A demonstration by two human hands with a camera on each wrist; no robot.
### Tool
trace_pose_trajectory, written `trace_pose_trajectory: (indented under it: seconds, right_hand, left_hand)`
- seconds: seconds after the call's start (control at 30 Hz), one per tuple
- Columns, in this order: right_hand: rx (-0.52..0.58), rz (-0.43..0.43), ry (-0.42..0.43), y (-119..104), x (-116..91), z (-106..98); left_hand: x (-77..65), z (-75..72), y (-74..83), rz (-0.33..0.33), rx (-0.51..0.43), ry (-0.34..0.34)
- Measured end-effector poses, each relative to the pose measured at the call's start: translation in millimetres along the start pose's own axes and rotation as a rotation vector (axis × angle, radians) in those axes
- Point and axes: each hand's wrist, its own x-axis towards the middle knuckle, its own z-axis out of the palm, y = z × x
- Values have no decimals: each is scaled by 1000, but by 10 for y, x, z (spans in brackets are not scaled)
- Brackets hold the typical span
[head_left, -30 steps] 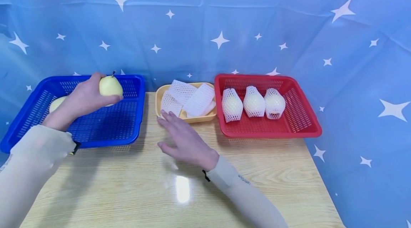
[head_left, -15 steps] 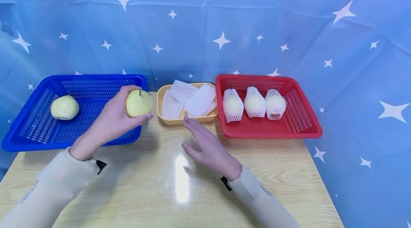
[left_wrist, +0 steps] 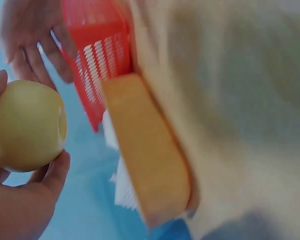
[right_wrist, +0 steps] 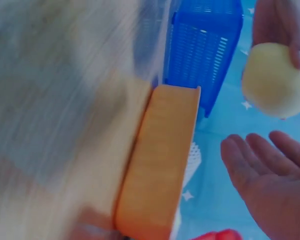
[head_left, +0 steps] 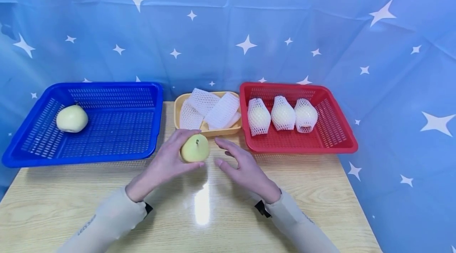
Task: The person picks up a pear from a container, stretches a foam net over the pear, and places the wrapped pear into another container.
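Note:
My left hand (head_left: 170, 158) holds a pale yellow-green pear (head_left: 195, 148) above the table, in front of the small yellow tray (head_left: 177, 115). Its stem points up, and fingers and thumb wrap the pear's side in the left wrist view. Just to the right, my right hand (head_left: 246, 168) is held with fingers extended toward the pear, apart from it; a gap shows between them in the right wrist view. White foam net sleeves (head_left: 222, 111) lie heaped in the tray. Another bare pear (head_left: 72, 118) sits in the blue basket (head_left: 117, 157) at left.
On the right stands a red basket (head_left: 299, 150) with three pears in foam nets (head_left: 283, 115). The wooden table (head_left: 89, 197) spans the front. Behind everything hangs a blue cloth (head_left: 213, 27) with white stars.
My left hand has carried the pear out of the blue basket, rightward and nearer, to the table's middle. My right hand has drawn away from the foam nets, to the right.

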Motion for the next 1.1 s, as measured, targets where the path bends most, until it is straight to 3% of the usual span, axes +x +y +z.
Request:
trace_pose_trajectory:
  seconds: [0.2, 0.4, 0.8, 1.1]
  right_hand:
    - [186, 86, -20, 63, -6, 30]
    - [257, 165, -55, 129, -17, 68]
    - [270, 261, -122, 241, -20, 154]
    - [169, 293, -183, 281, -11, 171]
  left_hand:
    - [-29, 250, -18, -30, -24, -47]
    - [-78, 423, -70, -96, -96, -67]
    - [-109, 597, -212, -157, -7, -95]
    - [-115, 683, -243, -149, 38, -107]
